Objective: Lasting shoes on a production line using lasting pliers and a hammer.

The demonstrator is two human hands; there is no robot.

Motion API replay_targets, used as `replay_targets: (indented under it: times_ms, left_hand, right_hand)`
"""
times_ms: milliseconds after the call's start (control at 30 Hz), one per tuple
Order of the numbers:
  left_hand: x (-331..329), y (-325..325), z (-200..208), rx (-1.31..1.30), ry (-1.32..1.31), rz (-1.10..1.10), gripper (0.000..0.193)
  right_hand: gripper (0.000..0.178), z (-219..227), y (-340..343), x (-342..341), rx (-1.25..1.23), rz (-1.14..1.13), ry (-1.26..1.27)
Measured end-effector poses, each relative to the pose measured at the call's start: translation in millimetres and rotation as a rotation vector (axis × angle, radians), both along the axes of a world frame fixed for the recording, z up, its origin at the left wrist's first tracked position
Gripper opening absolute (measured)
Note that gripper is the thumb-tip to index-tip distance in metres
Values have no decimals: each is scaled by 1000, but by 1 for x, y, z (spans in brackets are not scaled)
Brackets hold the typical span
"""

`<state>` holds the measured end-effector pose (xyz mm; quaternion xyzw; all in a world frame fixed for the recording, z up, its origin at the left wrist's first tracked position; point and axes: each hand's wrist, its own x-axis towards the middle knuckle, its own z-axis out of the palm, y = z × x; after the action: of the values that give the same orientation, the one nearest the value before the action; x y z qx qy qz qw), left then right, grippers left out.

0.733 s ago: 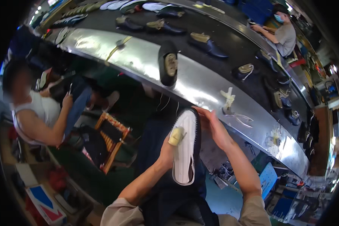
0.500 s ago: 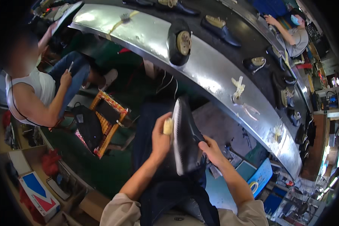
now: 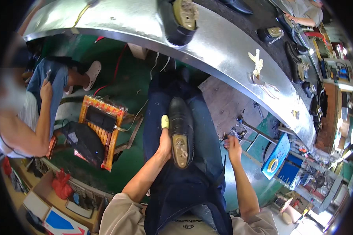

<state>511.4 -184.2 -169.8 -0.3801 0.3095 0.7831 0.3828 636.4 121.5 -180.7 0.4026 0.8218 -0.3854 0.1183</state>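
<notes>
A black leather shoe (image 3: pixel 182 117) lies along my lap with its upper facing up and its toe pointing away. A worn, pale shoe last (image 3: pixel 180 150) fills its opening. My left hand (image 3: pixel 165 143) grips the shoe from the left side; its thumb wears a yellow wrapping and its other fingers are hidden underneath. Off to the right, apart from the shoe, my right hand (image 3: pixel 233 148) is held with curled fingers beside some small dark clutter. Whatever it pinches is too small to make out.
Ahead curves a metal bench edge (image 3: pixel 219 62) with another black shoe (image 3: pixel 178 23) and pliers (image 3: pixel 268 91). More shoes line the dark belt behind. At left a person sits beside an orange slatted stool (image 3: pixel 102 133) bearing a black bag (image 3: pixel 84 139). A blue board (image 3: pixel 276 156) stands right.
The shoe has turned from its side, sole toward my left hand, to upper-up on my lap. My right hand has let go of it and moved right. The view has shifted downward.
</notes>
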Motion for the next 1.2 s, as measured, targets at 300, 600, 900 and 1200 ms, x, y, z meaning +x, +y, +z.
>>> replay_targets:
  times_ms: [300,600,900,1200]
  left_hand:
    - [6,-26,-5,-99,21,-126,74]
    - [30,-24,25,-117,157,59,77]
    - [55,-52,31,-264,343,-60,81]
    - [29,-25,24,-18,-6,-316,81]
  right_hand:
    - [43,-147,-26,179,-449,467,-211]
    - [43,-154,-53,148,-302,313,-83]
    - [43,-151,-69,160,-239,99,-32]
    - [48,-120,-101,201,-219,-386,-329]
